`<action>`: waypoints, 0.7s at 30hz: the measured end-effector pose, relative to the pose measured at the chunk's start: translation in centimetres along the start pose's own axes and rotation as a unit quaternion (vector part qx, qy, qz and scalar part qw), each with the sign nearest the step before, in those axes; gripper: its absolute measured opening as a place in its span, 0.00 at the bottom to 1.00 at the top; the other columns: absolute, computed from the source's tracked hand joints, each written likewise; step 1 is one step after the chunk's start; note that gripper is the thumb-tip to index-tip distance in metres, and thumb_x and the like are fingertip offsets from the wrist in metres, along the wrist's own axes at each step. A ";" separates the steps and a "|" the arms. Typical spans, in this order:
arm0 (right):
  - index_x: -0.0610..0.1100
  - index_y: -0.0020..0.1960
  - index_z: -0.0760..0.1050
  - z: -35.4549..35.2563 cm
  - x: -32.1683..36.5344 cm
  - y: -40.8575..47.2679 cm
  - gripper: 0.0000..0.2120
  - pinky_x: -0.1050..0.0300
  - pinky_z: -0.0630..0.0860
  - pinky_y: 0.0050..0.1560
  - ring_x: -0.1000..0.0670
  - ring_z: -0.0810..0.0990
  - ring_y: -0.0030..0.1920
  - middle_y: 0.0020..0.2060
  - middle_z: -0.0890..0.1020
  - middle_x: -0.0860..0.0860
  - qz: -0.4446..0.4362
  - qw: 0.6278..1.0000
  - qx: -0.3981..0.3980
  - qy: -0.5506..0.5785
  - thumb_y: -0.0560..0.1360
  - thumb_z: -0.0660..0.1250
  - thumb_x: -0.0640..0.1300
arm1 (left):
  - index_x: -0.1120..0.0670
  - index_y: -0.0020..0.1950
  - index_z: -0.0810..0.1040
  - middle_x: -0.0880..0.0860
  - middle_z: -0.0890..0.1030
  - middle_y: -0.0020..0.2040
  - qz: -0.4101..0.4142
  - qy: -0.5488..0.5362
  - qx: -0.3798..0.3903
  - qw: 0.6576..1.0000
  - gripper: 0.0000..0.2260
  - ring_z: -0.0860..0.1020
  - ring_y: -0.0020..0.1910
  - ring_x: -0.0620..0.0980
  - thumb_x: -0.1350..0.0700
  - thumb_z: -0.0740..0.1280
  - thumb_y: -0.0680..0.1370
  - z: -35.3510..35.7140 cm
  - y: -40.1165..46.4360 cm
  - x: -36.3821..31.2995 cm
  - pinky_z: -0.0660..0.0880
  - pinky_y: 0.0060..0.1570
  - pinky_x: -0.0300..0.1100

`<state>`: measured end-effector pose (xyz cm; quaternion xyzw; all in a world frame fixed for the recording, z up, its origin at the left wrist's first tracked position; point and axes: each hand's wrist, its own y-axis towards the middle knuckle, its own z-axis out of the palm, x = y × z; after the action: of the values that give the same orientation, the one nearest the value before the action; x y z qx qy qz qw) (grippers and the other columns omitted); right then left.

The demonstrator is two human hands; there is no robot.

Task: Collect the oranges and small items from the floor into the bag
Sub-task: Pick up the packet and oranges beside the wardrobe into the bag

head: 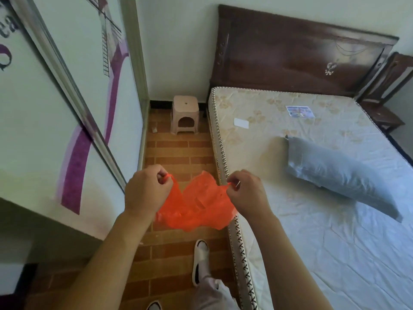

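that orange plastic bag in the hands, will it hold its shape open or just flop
The orange bag is likely floppy: it hangs crumpled between the left hand and right hand. It is probably very light, since pinched handles carry it. Its thin, translucent film may tear under sharp loads.

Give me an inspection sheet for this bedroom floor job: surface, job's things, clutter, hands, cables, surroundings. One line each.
Surface: brick-patterned floor, a narrow strip between wardrobe and bed.
Job's things: orange plastic bag held up above the floor, stretched between both hands; no oranges seen on the floor.
Clutter: one small pale scrap on the floor beside the stool; too small to identify.
Hands: left hand pinches one bag handle; right hand pinches the other.
Cables: nothing seen.
Surroundings: pink plastic stool in the far corner; wardrobe with purple pattern on the left; mattress on the right with grey pillow; dark wooden headboard.
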<state>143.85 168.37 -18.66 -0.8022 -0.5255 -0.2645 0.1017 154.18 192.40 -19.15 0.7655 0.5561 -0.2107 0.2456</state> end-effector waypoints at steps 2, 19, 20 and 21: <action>0.45 0.44 0.83 1.3 -1.6 3.0 0.09 0.63 0.72 0.41 0.53 0.77 0.39 0.39 0.80 0.54 -0.008 1.000 0.025 0.010 0.69 0.69 0.34 | 0.47 0.46 0.81 0.45 0.81 0.38 -0.032 0.013 0.007 0.999 0.04 0.79 0.36 0.44 0.50 0.72 0.79 1.4 1.6 0.2 0.70 0.35 0.32; 0.46 0.47 0.84 18.9 -13.7 11.8 0.08 0.74 0.67 0.38 0.58 0.73 0.36 0.38 0.77 0.57 0.024 0.965 0.259 0.040 0.70 0.72 0.37 | 0.46 0.45 0.81 0.41 0.80 0.36 -0.200 0.019 0.080 0.976 0.04 0.79 0.35 0.42 0.54 0.75 0.76 16.2 4.6 8.4 0.79 0.33 0.43; 0.47 0.47 0.83 20.0 -14.2 11.5 0.08 0.73 0.67 0.38 0.58 0.73 0.36 0.38 0.77 0.57 0.026 0.962 0.268 0.038 0.70 0.72 0.37 | 0.45 0.45 0.81 0.41 0.81 0.37 -0.204 0.019 0.089 0.975 0.04 0.80 0.35 0.42 0.53 0.75 0.76 17.1 4.3 9.6 0.81 0.34 0.45; 0.47 0.47 0.83 21.2 -14.6 11.3 0.08 0.72 0.67 0.38 0.58 0.73 0.36 0.38 0.77 0.57 0.027 0.961 0.274 0.037 0.70 0.72 0.38 | 0.45 0.46 0.81 0.41 0.81 0.37 -0.207 0.021 0.097 0.973 0.03 0.80 0.35 0.42 0.52 0.74 0.76 18.1 4.1 10.7 0.81 0.34 0.46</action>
<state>156.18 161.35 -42.93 -0.7476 -0.5516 -0.1368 0.3439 160.32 188.27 -39.29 0.6584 0.6843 -0.2936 0.1096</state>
